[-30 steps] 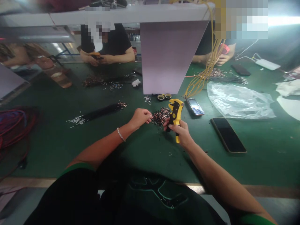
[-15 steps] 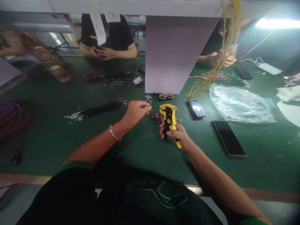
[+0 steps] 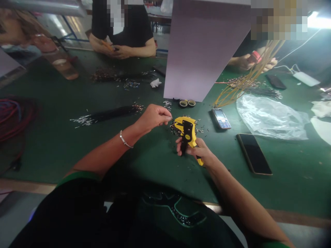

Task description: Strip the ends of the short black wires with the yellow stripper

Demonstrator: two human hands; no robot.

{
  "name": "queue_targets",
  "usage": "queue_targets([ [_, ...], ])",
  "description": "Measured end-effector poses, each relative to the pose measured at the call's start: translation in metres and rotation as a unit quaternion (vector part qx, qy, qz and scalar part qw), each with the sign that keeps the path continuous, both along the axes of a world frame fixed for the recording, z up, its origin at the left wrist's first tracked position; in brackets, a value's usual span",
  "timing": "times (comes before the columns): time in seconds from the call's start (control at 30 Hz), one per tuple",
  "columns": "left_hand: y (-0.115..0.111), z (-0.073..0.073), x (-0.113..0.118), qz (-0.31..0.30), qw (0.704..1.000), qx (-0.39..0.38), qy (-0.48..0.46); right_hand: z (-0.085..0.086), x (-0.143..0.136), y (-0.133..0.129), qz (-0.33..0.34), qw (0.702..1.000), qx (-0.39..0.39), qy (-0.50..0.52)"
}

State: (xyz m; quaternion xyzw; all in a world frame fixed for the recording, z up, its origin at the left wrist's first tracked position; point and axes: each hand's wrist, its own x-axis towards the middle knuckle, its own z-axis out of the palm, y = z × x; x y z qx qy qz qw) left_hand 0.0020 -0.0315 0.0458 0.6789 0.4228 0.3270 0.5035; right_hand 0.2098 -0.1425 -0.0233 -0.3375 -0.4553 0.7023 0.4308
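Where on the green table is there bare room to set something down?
Bare: left, between the red cable coil, black wire bundle and left forearm. Nearly bare: right, below the plastic bag, beside the large phone. Crowded: around the yellow tool, with wire scraps and tape rolls.

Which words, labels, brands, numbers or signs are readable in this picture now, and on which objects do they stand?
No text is readable.
Yellow-and-black tool in the right hand: a mark on its oval badge, too small to read.
Keypad phone: any marks on keys or screen are too small and blurred.
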Motion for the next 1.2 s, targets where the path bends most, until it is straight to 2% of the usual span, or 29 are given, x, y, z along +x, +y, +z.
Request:
queue_targets([
  [0.17,0.001,0.001,0.0,0.005,0.999,-0.033,0.003,0.0,0.001,0.001,0.002,1.0,-0.003,-0.021],
  [0.47,0.004,-0.01,0.002,-0.015,0.995,-0.097,-0.03,0.0,0.002,-0.001,-0.001,0.999,-0.016,-0.029],
  [0.63,0.004,-0.011,0.002,-0.027,0.992,-0.118,-0.037,-0.002,0.002,0.0,-0.004,0.999,-0.013,-0.039],
  [0.87,0.005,-0.008,0.001,-0.035,0.991,-0.121,-0.041,-0.006,-0.001,-0.004,-0.018,0.999,0.006,-0.049],
  [1.2,0.012,-0.014,-0.003,-0.061,0.993,-0.092,-0.034,-0.007,-0.009,-0.008,-0.053,0.996,0.011,-0.072],
])
